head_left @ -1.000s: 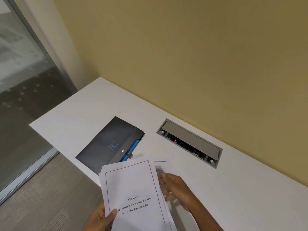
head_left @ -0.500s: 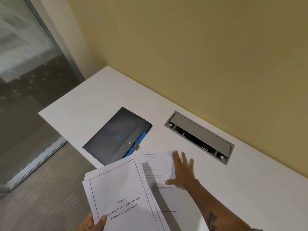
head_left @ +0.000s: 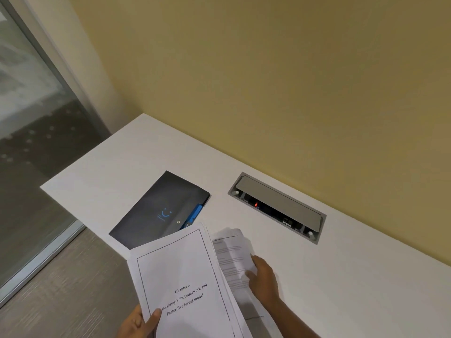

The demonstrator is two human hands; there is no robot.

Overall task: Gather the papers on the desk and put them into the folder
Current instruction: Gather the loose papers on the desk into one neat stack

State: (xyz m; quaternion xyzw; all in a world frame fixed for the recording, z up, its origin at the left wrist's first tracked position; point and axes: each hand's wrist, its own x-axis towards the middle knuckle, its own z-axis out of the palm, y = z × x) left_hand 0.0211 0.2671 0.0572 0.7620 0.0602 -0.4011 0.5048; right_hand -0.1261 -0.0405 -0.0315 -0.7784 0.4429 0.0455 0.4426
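My left hand (head_left: pixel 140 324) grips a stack of papers (head_left: pixel 180 286) by its lower edge; the top sheet is a bordered title page reading "Chapter 3". To its right, my right hand (head_left: pixel 264 276) is closed on a single printed sheet (head_left: pixel 230 254), whose far end lifts blurred off the white desk (head_left: pixel 136 152). A dark grey folder (head_left: pixel 156 211) with a blue logo, a snap button and a blue inner edge lies shut on the desk just beyond the stack, whose top corner overlaps the folder's near edge.
A grey cable-port hatch (head_left: pixel 278 206) with a red light is set into the desk near the yellow wall (head_left: pixel 268 81). The desk's left corner ends above grey flooring (head_left: pixel 61 284). A glass panel (head_left: pixel 29 123) stands at the left.
My right hand went from lying flat with spread fingers on the sheet to gripping it and raising its far end. The stack in my left hand moved up and right toward that sheet.
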